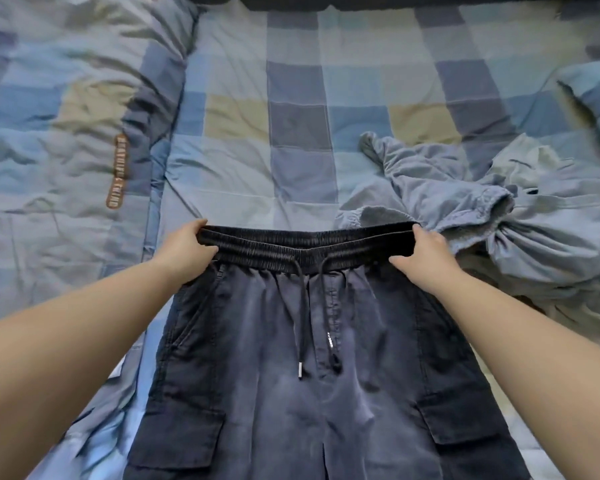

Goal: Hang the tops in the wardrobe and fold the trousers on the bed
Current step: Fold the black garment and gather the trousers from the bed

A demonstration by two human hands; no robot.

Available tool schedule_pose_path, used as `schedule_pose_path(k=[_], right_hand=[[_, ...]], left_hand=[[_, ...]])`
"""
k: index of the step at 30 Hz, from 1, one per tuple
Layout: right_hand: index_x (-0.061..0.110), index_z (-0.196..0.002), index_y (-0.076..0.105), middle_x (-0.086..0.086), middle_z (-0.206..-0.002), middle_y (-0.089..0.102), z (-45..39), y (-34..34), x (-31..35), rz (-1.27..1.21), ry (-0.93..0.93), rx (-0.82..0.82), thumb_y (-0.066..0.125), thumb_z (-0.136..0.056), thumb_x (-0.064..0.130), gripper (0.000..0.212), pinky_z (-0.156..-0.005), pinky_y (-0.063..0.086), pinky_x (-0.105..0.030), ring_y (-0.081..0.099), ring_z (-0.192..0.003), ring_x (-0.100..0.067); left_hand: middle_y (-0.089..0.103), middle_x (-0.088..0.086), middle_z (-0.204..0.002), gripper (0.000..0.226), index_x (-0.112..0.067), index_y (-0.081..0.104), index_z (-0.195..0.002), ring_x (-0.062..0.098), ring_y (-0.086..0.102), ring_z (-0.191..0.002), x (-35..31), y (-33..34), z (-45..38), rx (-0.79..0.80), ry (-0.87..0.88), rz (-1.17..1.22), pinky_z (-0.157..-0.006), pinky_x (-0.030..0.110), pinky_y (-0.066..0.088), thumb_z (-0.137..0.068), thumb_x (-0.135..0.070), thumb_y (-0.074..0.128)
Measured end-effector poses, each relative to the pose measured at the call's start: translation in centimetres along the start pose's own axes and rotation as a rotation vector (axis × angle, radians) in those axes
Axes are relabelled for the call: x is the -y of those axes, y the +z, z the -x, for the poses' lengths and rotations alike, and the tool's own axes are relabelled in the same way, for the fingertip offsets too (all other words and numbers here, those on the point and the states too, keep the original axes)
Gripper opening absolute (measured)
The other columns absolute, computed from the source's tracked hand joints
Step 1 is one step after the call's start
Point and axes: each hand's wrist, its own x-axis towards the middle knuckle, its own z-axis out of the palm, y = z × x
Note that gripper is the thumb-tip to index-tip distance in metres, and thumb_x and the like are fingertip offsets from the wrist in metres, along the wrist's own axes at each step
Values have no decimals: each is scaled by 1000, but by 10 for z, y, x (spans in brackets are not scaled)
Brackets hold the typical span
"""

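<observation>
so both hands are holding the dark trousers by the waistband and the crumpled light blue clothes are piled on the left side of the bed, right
Not quite. The head view shows the crumpled light blue clothes piled on the right side of the bed, not the left. The rest holds: the left hand and right hand hold the dark trousers by the waistband.

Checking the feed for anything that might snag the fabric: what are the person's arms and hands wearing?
Nothing shows. Both forearms are bare up to the frame's edge, with no sleeves in view. The left hand and right hand have no gloves, and I see no watch, bracelet or rings on the parts visible; some fingers are hidden by cloth.
</observation>
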Motion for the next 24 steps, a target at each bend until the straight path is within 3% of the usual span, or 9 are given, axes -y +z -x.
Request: schedule_pose_path(k=[2, 4, 6, 7, 12, 15, 17, 22, 24], right_hand=[[17, -151, 15, -12, -158, -5, 1, 16, 5, -25, -4, 15, 62, -90, 28, 78, -108, 27, -34, 20, -142, -28], [20, -151, 15, -9, -158, -11, 10, 35, 14, -9, -63, 37, 61, -91, 27, 76, -108, 27, -34, 16, -144, -27], [19, -150, 22, -7, -159, -7, 22, 63, 30, 37, -200, 80, 59, -92, 25, 69, -111, 25, -35, 14, -145, -26], [19, -149, 25, -6, -159, -3, 30, 76, 40, 53, -263, 105, 58, -92, 26, 66, -112, 25, -36, 14, -144, -25], [20, -147, 30, 2, -158, 16, 80, 152, 105, 51, -481, 377, 47, -97, 26, 53, -109, 28, -33, 23, -142, -18], [23, -148, 28, -4, -151, 31, 107, 190, 144, -9, -488, 551, 44, -98, 23, 52, -102, 38, -35, 40, -131, -26], [25, -148, 24, -7, -150, 27, 122, 211, 164, 65, -544, 612, 42, -98, 19, 54, -98, 43, -38, 45, -125, -30], [7, -135, 40, -4, -158, 5, 135, 244, 198, 394, -733, 549, 46, -93, 5, 42, -84, 46, -37, 49, -120, -29], [6, -132, 41, -8, -156, 13, 130, 245, 207, 525, -801, 482, 46, -92, 4, 40, -74, 39, -37, 50, -116, -31]], left_hand=[[59, 18, -126, 58, -23, 35, -146, 19, 52, -58, 7, 4, 0, 6, -23, 6, -43, 22, 38, -93, -19, 58], [58, 12, -129, 53, -20, 41, -143, 22, 61, -76, 20, 11, 10, 8, -30, 57, -58, 25, 45, -92, -16, 58], [52, 9, -138, 47, -15, 47, -137, 22, 60, -110, 40, 20, 28, 33, -59, 120, -79, 28, 46, -92, -11, 58], [52, 9, -138, 45, -14, 50, -135, 22, 58, -116, 51, 24, 38, 48, -80, 124, -86, 30, 45, -91, -11, 58], [60, 7, -126, 41, -11, 56, -127, 22, 56, -116, 116, 40, 93, 22, -236, 158, -96, 27, 40, -87, -8, 63], [58, 2, -124, 47, -11, 53, -130, 18, 54, -116, 141, 56, 130, 16, -283, 235, -94, 24, 39, -85, -5, 63], [57, 2, -124, 51, -12, 50, -133, 18, 52, -118, 152, 64, 147, 26, -299, 266, -93, 24, 38, -85, -2, 63], [42, 5, -144, 56, -15, 36, -144, 18, 38, -133, 179, 72, 161, 95, -345, 204, -112, 33, 30, -92, -7, 55], [42, 5, -143, 55, -16, 35, -144, 17, 38, -133, 182, 70, 158, 89, -326, 182, -110, 30, 31, -93, -9, 53]])
